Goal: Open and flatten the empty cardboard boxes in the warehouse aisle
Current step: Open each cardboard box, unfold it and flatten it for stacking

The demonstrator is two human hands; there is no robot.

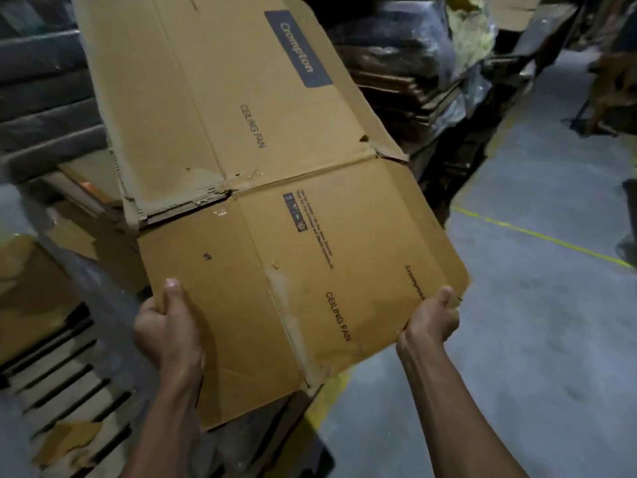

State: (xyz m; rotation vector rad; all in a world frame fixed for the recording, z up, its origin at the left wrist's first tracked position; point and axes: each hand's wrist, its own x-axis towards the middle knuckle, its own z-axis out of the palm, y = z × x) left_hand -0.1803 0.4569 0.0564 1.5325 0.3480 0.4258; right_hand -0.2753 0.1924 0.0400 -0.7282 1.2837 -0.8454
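A long brown cardboard box (241, 139) printed "Crompton" and "CEILING FAN" lies flattened in front of me, tilted up and away, with its end flaps spread toward me. My left hand (167, 326) grips the near left flap edge, thumb on top and fingers underneath. At the near right corner, my right hand (431, 319) grips the flap the same way. The far end of the box runs out of the top of the view. The fold between body and flaps is torn and crumpled.
A wooden pallet (69, 384) with cardboard scraps lies low left. Flattened cardboard stacks (406, 88), partly wrapped in plastic, stand behind the box on the right. The grey concrete aisle floor (537, 305) with yellow lines runs along the right side. Dark rolled goods fill the left.
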